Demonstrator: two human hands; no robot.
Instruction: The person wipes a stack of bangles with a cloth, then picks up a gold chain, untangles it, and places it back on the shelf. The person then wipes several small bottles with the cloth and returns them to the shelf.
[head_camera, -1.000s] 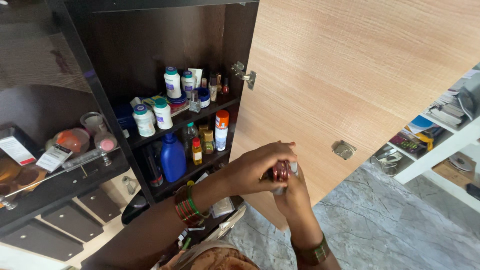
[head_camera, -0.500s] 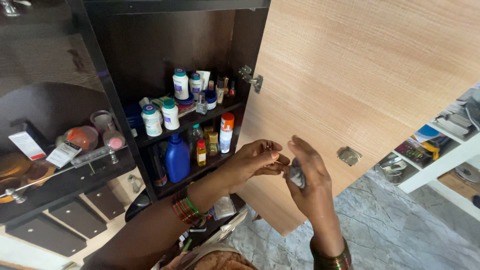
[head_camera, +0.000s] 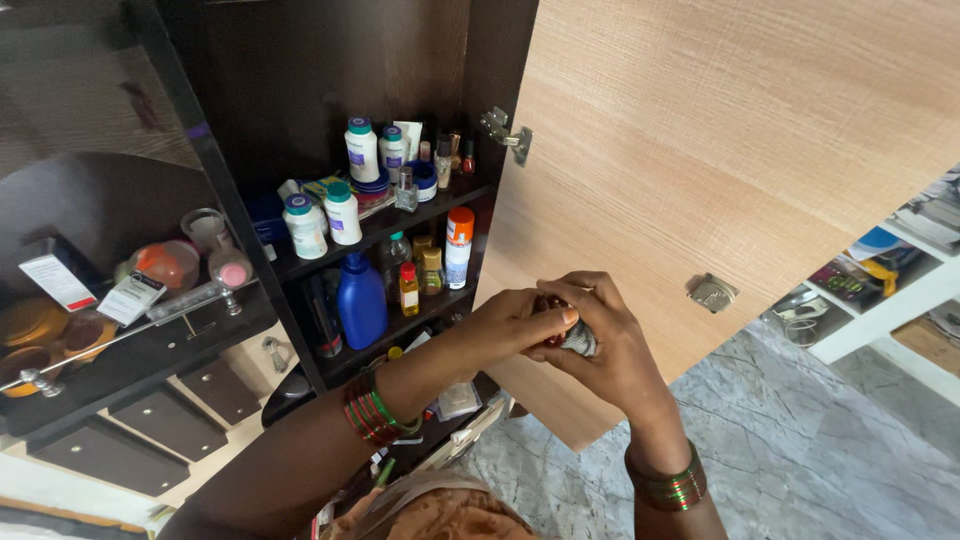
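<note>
A: Why both hands on it?
B: Left hand (head_camera: 515, 322) pinches the dark red top of the small bottle (head_camera: 572, 335), right hand (head_camera: 610, 345) wraps its body from below – grip tight on it both sides, held mid-air in front of the cupboard door (head_camera: 720, 150)

A: What's round the grip?
B: Left of it, dark shelves (head_camera: 385, 228) w/ white jars, a blue bottle (head_camera: 360, 300), an orange-capped spray can (head_camera: 458, 245). Below and right, grey marble floor (head_camera: 820, 450), white rack far right
</note>
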